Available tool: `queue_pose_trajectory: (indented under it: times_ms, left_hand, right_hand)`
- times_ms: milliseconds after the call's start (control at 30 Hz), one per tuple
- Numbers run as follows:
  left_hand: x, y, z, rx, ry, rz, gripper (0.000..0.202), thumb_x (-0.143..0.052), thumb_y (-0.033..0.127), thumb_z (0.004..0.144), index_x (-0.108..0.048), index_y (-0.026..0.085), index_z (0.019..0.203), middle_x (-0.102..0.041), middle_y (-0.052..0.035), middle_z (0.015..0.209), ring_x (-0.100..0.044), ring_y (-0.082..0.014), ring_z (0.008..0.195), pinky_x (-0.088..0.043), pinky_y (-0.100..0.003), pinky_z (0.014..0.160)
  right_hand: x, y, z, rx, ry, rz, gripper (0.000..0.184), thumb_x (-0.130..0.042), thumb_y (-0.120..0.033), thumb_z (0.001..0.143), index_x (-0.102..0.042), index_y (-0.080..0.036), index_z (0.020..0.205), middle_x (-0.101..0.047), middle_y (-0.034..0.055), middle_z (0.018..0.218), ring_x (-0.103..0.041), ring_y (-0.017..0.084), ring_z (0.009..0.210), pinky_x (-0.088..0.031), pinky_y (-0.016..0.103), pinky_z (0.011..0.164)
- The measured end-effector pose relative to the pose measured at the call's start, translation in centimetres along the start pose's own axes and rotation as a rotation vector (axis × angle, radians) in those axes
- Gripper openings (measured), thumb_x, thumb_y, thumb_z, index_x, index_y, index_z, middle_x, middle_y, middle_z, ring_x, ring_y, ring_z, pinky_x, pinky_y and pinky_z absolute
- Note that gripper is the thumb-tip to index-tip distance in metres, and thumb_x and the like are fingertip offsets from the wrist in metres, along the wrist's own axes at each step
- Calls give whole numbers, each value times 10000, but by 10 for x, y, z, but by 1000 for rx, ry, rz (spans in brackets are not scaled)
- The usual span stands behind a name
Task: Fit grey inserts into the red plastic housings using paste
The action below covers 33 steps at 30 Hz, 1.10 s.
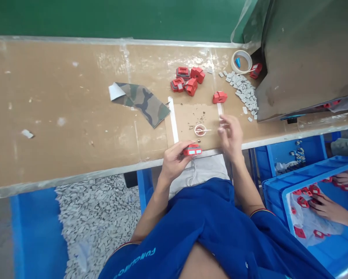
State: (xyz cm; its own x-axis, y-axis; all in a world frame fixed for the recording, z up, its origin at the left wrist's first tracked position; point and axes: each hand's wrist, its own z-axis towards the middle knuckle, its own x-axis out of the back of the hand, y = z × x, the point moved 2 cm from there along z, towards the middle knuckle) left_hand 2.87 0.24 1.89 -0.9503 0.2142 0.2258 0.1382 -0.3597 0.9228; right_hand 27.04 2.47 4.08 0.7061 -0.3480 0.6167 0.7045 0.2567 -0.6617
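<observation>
Across our tan workbench, a dark metal cabinet cuts off the far right corner, and the grey chips are too many to count. We count six loose red blocks, one camouflage sheet and one tape roll. Our left hand is curled closed, gripping a seventh red block at the bench's near edge. Our right hand is half open, holding nothing we can make out, near a small clear ring.

Red housing, two white patches, in left hand.
</observation>
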Motion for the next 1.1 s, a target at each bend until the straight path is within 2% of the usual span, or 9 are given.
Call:
queue_pose_trajectory:
  times_ms: [100, 200, 333, 533, 667, 800, 900, 1000, 1100]
  left_hand:
    - [0, -1, 1, 12, -9, -22, 350, -803, 266, 909, -753, 220, 1253, -825, -73, 1068, -755, -169, 875, -588, -258, 755]
    - [0, 0, 1, 30, -24, -40, 350, -808, 282, 905, -763, 218, 1246, -828, -76, 1056, -757, -172, 866, -590, -258, 744]
    - [-1, 0, 1, 41, -43, -45, 351, -804, 303, 907, -771, 210, 1243, -826, -79, 1038, -749, -176, 858, -582, -267, 738]
    - [1, -1, 0, 47, -68, -118, 410, -776, 339, 939, -745, 224, 1331, -822, -81, 1054, -740, -190, 911, -593, -327, 858]
    - [1, -3, -1, 57, -75, -216, 460, -756, 375, 961, -713, 217, 1391, -822, -105, 1088, -750, -202, 964, -598, -349, 913]
    - [-1, -7, -4, 169, -86, -390, 482, -771, 400, 950, -695, 190, 1376, -815, -135, 1142, -785, -206, 983, -627, -313, 870]
    - [-2, -9, -5, 218, -89, -465, 444, -789, 401, 934, -712, 187, 1316, -814, -133, 1138, -797, -216, 1002, -640, -308, 870]
    - [-2, -9, -4, 210, -80, -477, 414, -810, 389, 915, -741, 195, 1275, -816, -118, 1092, -797, -223, 1010, -645, -323, 882]
    - [-1, -8, -2, 192, -78, -465, 396, -812, 385, 914, -767, 208, 1265, -814, -115, 1088, -793, -218, 999, -647, -327, 875]
  right_hand:
    - [40, 34, 0, -152, 117, -287, 309, -481, -348, 1056, -682, -215, 1248, -693, 152, 1212, -679, 271, 1100, -570, 448, 979]
    - [63, 60, 0, -233, 63, -484, 286, -489, -238, 986, -714, -193, 1157, -697, 170, 1177, -652, 309, 1106, -530, 502, 1025]
    - [67, 73, 7, -218, -55, -590, 261, -487, -235, 969, -738, -203, 1035, -691, 151, 1050, -641, 305, 991, -543, 465, 929]
    - [69, 72, 19, -101, -219, -725, 300, -452, -194, 959, -741, -164, 1035, -654, 166, 1010, -600, 308, 945, -526, 460, 888]
    - [61, 64, 25, -58, -304, -680, 290, -439, -170, 964, -722, -168, 1027, -642, 148, 1022, -581, 289, 926, -515, 443, 879]
    - [45, 60, 38, -88, -330, -586, 232, -520, -155, 930, -708, -160, 1065, -706, 177, 1096, -636, 319, 993, -527, 470, 922]
    - [42, 62, 46, -144, -266, -431, 159, -615, -181, 902, -730, -175, 1012, -754, 137, 1009, -686, 283, 926, -556, 434, 892]
    - [49, 60, 45, -221, -166, -311, 56, -704, -220, 862, -748, -189, 878, -769, 96, 907, -691, 241, 803, -574, 406, 827]
    - [54, 40, 31, -248, -92, -223, 62, -730, -258, 855, -759, -206, 837, -774, 67, 862, -685, 214, 746, -585, 384, 781]
